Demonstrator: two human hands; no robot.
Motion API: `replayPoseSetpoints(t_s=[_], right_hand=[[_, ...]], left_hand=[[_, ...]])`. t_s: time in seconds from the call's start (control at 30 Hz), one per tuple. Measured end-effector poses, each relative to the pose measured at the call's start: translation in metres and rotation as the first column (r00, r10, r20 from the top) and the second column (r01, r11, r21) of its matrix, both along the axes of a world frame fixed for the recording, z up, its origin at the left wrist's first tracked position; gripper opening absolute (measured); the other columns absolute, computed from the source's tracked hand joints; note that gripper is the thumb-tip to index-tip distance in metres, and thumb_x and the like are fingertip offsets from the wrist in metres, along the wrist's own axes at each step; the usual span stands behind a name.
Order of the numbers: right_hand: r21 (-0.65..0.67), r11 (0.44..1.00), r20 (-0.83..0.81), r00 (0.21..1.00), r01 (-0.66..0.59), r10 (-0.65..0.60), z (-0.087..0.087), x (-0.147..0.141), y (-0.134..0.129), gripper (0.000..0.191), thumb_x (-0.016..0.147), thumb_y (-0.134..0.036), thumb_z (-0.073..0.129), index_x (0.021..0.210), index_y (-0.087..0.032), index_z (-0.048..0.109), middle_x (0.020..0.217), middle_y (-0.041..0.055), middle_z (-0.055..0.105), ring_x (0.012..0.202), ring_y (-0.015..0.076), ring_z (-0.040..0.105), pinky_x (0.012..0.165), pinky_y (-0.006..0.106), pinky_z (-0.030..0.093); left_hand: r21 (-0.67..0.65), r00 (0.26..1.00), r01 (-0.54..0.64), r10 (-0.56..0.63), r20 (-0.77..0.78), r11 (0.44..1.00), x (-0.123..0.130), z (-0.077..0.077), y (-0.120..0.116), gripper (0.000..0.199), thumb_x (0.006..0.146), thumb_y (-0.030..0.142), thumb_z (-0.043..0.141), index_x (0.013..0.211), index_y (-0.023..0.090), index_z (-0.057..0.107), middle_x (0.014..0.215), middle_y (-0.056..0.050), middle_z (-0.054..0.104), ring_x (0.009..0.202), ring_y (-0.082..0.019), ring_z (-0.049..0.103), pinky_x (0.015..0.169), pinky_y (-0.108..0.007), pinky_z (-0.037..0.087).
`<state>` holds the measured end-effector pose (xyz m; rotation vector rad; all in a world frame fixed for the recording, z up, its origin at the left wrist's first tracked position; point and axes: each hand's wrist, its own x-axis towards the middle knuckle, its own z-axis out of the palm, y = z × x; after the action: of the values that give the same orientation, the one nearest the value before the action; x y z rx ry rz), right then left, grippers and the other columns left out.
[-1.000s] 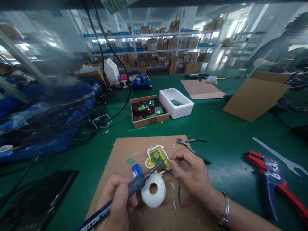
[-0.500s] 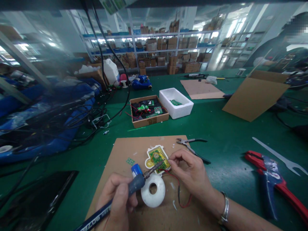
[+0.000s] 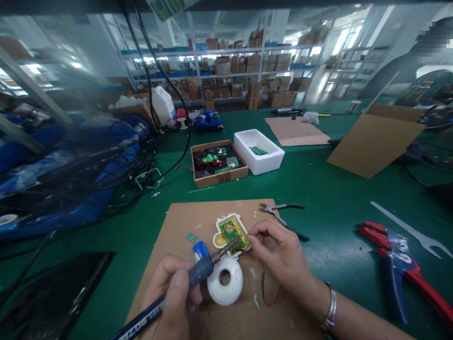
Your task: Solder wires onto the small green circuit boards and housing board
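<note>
My left hand (image 3: 175, 288) is closed around the dark blue handle of a soldering iron (image 3: 201, 273). Its tip reaches the right side of a green circuit board (image 3: 230, 230) set in a white-edged, yellowish housing (image 3: 220, 241). My right hand (image 3: 278, 250) pinches a thin wire at the board's right edge; the fingertips hide its end. Red and black leads (image 3: 263, 278) run from the housing and curve below that hand. A white ring-shaped roll (image 3: 225, 295) lies below the housing, beside a blue cylinder (image 3: 200, 250). A small green board piece (image 3: 191, 237) lies to the left.
Under the work lies a cardboard sheet (image 3: 184, 215). Cutting pliers (image 3: 283, 218) rest at its upper right corner. Farther right are red-blue crimpers (image 3: 398, 255) and a wrench (image 3: 410, 226). Beyond stand a parts box (image 3: 221, 179) and a foam box (image 3: 267, 163). Cables (image 3: 184, 104) hang left.
Both hands and the soldering iron stay nearly still. At the far right, the other person's hand is no longer visible above the cardboard.
</note>
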<state>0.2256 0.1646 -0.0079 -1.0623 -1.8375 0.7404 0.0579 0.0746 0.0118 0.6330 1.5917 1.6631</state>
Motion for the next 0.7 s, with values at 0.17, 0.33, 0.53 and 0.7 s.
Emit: replayPoseSetpoints(t_s=[0.17, 0.33, 0.53, 0.7], right_hand=[[0.024, 1.0, -0.008, 1.0, -0.014, 0.014, -0.0011, -0.0005, 0.0002, 0.008, 0.079, -0.012, 0.06, 0.074, -0.019, 0.061, 0.068, -0.001, 0.061, 0.063, 0.0126, 0.057, 0.058, 0.025, 0.046], [0.046, 0.999, -0.018, 1.0, -0.012, 0.013, 0.0013, -0.0017, 0.0007, 0.008, 0.079, -0.013, 0.06, 0.074, -0.019, 0.061, 0.068, -0.001, 0.062, 0.061, 0.0124, 0.057, 0.057, 0.024, 0.047], [0.045, 0.999, -0.015, 1.0, -0.013, 0.014, 0.0031, -0.0014, -0.0005, 0.009, 0.079, -0.012, 0.06, 0.074, -0.02, 0.062, 0.068, -0.0009, 0.062, 0.061, 0.0126, 0.057, 0.056, 0.024, 0.047], [0.056, 0.998, -0.026, 1.0, -0.013, 0.014, 0.0028, -0.0013, -0.001, 0.009, 0.078, -0.011, 0.061, 0.074, -0.019, 0.062, 0.068, -0.0012, 0.062, 0.062, 0.0123, 0.057, 0.056, 0.024, 0.047]], left_hand=[[0.004, 1.0, 0.007, -0.007, 0.029, 1.0, 0.0002, 0.0019, -0.0011, 0.031, 0.074, 0.051, 0.062, 0.071, 0.021, 0.055, 0.042, 0.006, 0.051, 0.04, -0.005, 0.038, 0.042, -0.012, 0.032], [0.012, 0.999, 0.003, -0.004, 0.032, 1.0, 0.0005, 0.0019, -0.0005, 0.029, 0.074, 0.049, 0.062, 0.071, 0.021, 0.056, 0.042, 0.005, 0.051, 0.04, -0.007, 0.039, 0.041, -0.014, 0.03], [-0.002, 1.0, -0.011, 0.011, 0.006, 1.0, 0.0001, 0.0018, 0.0004, 0.03, 0.074, 0.049, 0.062, 0.07, 0.02, 0.055, 0.041, 0.005, 0.051, 0.039, -0.006, 0.038, 0.041, -0.013, 0.029], [0.004, 1.0, 0.008, -0.008, 0.017, 1.0, -0.0013, -0.0008, -0.0004, 0.03, 0.074, 0.049, 0.062, 0.071, 0.02, 0.055, 0.042, 0.005, 0.051, 0.04, -0.007, 0.038, 0.04, -0.014, 0.03]])
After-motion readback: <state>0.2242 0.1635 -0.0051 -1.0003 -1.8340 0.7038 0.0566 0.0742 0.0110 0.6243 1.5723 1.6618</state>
